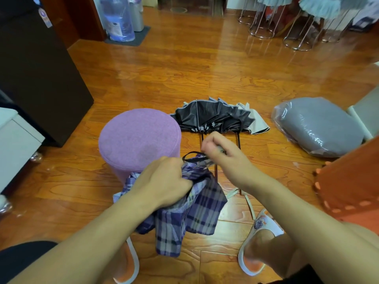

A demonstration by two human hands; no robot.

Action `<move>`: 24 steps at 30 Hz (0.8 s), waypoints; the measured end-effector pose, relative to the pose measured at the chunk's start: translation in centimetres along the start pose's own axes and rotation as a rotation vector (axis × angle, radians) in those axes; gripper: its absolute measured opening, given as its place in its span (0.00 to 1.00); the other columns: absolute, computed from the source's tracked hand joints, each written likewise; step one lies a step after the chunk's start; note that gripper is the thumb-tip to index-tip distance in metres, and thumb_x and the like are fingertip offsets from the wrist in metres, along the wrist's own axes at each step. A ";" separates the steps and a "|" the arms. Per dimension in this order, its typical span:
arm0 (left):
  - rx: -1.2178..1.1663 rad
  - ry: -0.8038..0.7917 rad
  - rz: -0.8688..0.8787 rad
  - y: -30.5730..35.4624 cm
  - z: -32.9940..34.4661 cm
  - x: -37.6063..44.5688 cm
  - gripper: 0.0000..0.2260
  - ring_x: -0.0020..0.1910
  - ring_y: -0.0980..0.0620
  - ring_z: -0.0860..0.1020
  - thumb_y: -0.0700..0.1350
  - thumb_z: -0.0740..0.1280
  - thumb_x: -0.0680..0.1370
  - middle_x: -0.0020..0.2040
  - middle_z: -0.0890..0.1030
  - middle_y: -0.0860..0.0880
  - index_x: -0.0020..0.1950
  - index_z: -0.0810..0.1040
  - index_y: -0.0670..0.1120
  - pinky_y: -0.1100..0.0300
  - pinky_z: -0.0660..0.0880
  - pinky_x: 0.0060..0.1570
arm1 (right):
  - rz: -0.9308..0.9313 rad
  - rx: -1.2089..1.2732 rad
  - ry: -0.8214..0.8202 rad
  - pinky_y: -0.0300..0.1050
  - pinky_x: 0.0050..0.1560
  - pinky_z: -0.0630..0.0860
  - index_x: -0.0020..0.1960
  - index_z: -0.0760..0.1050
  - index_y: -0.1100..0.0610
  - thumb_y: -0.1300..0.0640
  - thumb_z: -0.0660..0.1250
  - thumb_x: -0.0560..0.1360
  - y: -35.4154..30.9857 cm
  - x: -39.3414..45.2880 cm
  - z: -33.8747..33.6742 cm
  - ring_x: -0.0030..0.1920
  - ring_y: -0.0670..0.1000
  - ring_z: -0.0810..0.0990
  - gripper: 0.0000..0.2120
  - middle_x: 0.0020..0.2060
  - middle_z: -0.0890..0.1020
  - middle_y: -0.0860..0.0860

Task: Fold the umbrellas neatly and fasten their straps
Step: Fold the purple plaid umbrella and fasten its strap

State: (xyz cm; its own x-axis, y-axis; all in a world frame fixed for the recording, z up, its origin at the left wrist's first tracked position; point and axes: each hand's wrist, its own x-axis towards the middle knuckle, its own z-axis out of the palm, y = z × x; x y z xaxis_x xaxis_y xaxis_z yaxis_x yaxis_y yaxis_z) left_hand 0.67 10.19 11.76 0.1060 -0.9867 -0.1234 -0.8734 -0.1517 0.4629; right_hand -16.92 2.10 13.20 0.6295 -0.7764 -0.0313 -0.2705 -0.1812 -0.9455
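Glossy orange-brown wooden floor [205, 78] fills the head view, the only view on record. Left side: dark cabinet [37, 74]; beyond it, a blue water jug [118, 17] on a grey mat. Far right corner: metal-legged stools [297, 27]. Right of centre, on the floor: a grey cushion in clear plastic wrap [320, 126]. Right edge: an orange piece with scalloped trim [348, 181], identity unclear. Centre-left: a round purple stool [139, 136], standing upright. Just behind and right of it, a black umbrella [215, 117] lies on the floor, canopy half collapsed, ribs showing, pale outer side visible at its right end; it lies apart from both hands. Foreground: the plaid purple umbrella [190, 206] is held above the floor between the person's knees, fabric bunched and hanging loose, not rolled. Left hand [164, 181] grips the gathered canopy near its upper end, fingers curled round the cloth. Right hand [221, 152] is raised just beyond it, fingers bent and closed together on a small part at the umbrella's top end; what exactly is pinched cannot be told owing to blur. A black loop strap [192, 155] arcs between the two hands. Both feet wear white slippers [260, 238] with orange insoles, planted on the floor either side of the hanging fabric.
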 end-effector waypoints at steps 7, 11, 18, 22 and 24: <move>-0.353 -0.255 -0.057 -0.9 0.1 1.3 0.08 0.33 0.51 0.71 0.48 0.69 0.71 0.34 0.79 0.47 0.39 0.77 0.44 0.53 0.71 0.37 | 0.241 0.537 -0.154 0.45 0.48 0.77 0.52 0.75 0.57 0.36 0.59 0.79 0.2 0.9 -0.4 0.44 0.49 0.79 0.24 0.43 0.79 0.51; -0.594 -0.389 -0.170 -2.2 0.2 2.3 0.13 0.40 0.51 0.72 0.49 0.71 0.68 0.39 0.77 0.47 0.46 0.81 0.41 0.55 0.66 0.43 | 0.255 0.544 -0.250 0.45 0.50 0.80 0.62 0.74 0.61 0.57 0.70 0.76 -0.5 1.0 -1.9 0.46 0.50 0.82 0.16 0.45 0.83 0.52; -0.402 -0.241 -0.061 -1.4 0.6 1.1 0.05 0.31 0.56 0.73 0.45 0.72 0.72 0.32 0.79 0.55 0.43 0.79 0.45 0.57 0.72 0.38 | 0.348 0.582 -0.219 0.50 0.56 0.82 0.60 0.75 0.67 0.71 0.67 0.74 -0.4 0.8 -2.7 0.51 0.57 0.84 0.14 0.50 0.84 0.61; -0.361 -0.229 -0.069 -1.2 0.6 1.0 0.06 0.32 0.54 0.74 0.48 0.72 0.69 0.31 0.79 0.56 0.40 0.78 0.47 0.55 0.75 0.40 | 0.331 0.474 -0.184 0.49 0.54 0.83 0.60 0.76 0.67 0.74 0.66 0.75 -0.6 0.7 -2.7 0.48 0.57 0.85 0.15 0.50 0.84 0.61; -0.308 -0.211 -0.074 -1.1 0.6 1.0 0.11 0.34 0.49 0.76 0.54 0.70 0.64 0.33 0.80 0.53 0.39 0.77 0.48 0.50 0.78 0.44 | 0.336 0.473 -0.152 0.47 0.49 0.84 0.60 0.77 0.63 0.75 0.65 0.75 -0.5 0.8 -2.6 0.47 0.57 0.85 0.16 0.49 0.83 0.61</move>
State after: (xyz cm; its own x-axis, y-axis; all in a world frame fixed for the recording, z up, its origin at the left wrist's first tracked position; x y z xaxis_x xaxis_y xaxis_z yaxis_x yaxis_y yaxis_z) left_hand 1.47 9.42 10.60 0.0349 -0.9436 -0.3292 -0.6797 -0.2639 0.6844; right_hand -18.20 -0.02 14.51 0.6720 -0.6434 -0.3667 -0.1413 0.3746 -0.9163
